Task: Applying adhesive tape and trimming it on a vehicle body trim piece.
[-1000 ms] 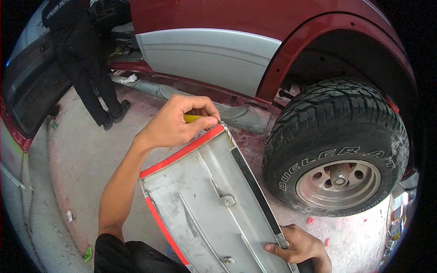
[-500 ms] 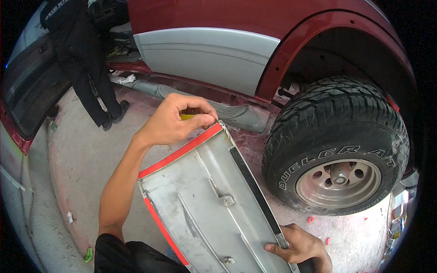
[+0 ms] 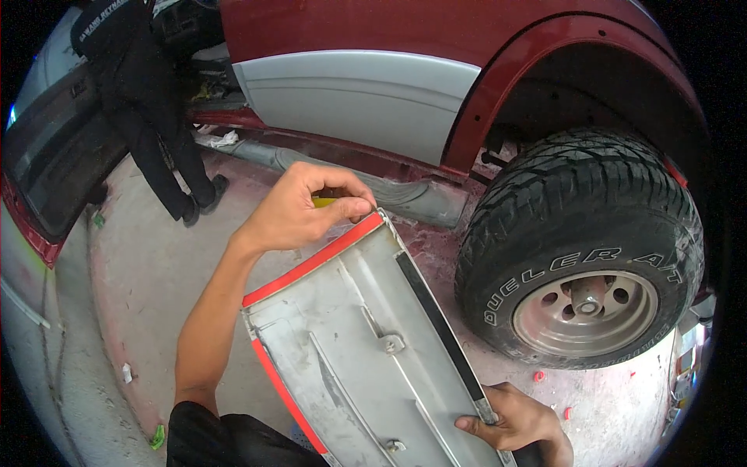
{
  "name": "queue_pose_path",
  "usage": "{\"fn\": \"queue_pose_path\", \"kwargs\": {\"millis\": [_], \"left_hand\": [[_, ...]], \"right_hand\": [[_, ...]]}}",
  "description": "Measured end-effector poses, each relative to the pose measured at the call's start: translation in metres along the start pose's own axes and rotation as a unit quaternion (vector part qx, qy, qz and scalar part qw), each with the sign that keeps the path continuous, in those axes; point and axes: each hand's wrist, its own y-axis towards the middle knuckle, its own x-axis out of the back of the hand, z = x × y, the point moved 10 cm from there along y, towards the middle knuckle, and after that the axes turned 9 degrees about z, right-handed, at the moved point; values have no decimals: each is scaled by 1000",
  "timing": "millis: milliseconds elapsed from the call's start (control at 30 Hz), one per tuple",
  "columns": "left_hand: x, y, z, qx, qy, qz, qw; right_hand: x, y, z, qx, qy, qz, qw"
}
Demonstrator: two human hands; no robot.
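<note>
A long grey car trim panel is tilted in front of me, its inner side with ribs and small clip mounts facing up. A red tape strip runs along its top edge and another red strip down its left edge. A black strip lines the right edge. My left hand is closed in a pinch at the panel's upper right corner, beside the end of the top red strip. Something yellow shows behind its fingers, mostly hidden. My right hand grips the panel's lower right edge, thumb on top.
A red car body with a grey lower door panel stands ahead. Its large wheel is at the right. A person in black stands by an open car door at the far left. Small red scraps lie on the concrete floor.
The whole view has shifted slightly, moving the scene a little right and down. Both hands keep about the same places on the panel.
</note>
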Motion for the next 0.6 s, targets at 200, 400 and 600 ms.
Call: {"fn": "queue_pose_path", "kwargs": {"millis": [200,400,600], "left_hand": [[0,-1,-2,-12,36,-1,999],[0,0,-2,-4,43,14,999],[-4,2,-6,-22,48,26,998]], "right_hand": [[-1,0,-1,-35,-1,11,999],[0,0,2,-30,6,11,999],[1,0,6,-20,7,2,1000]]}}
